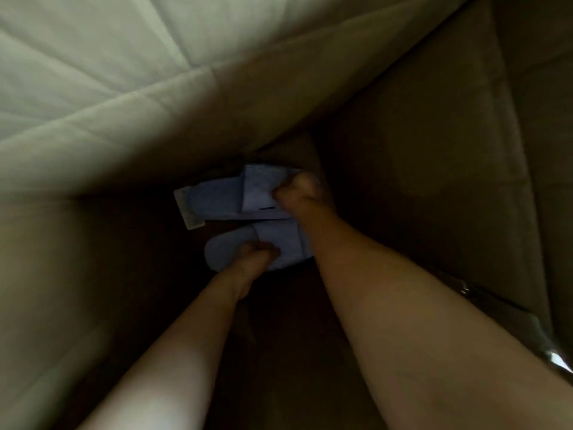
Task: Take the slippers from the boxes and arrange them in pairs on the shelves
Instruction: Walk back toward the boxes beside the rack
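A tall brown cardboard box (418,150) fills almost the whole view, seen from above, looking down into it. Its upper left wall is lit and looks pale, with fold lines across it. The other walls and the bottom are in deep shadow.

Two bare forearms reach down into the box. The right forearm (387,305) is the larger one in the picture and goes from the lower right corner toward the middle. The left forearm (186,352) comes up from the lower edge, left of it.

At the bottom of the box lie two soft light blue fabric slippers, one just beside the other, and their edges seem to touch. The farther slipper (223,197) lies with its heel end to the left. The nearer slipper (226,249) lies below it in the picture, also with its rounded heel end to the left.

The right hand (297,189) grips the farther slipper at its toe band, with the fingers curled around the fabric. The left hand (255,256) grips the nearer slipper at the edge of its band, and its fingers are curled as well. The picture is blurred, so I cannot tell the single fingers apart.

A small white label (189,212) sticks out at the heel end of the farther slipper.

A strip of shiny clear tape (552,356) runs on the box edge at the lower right.
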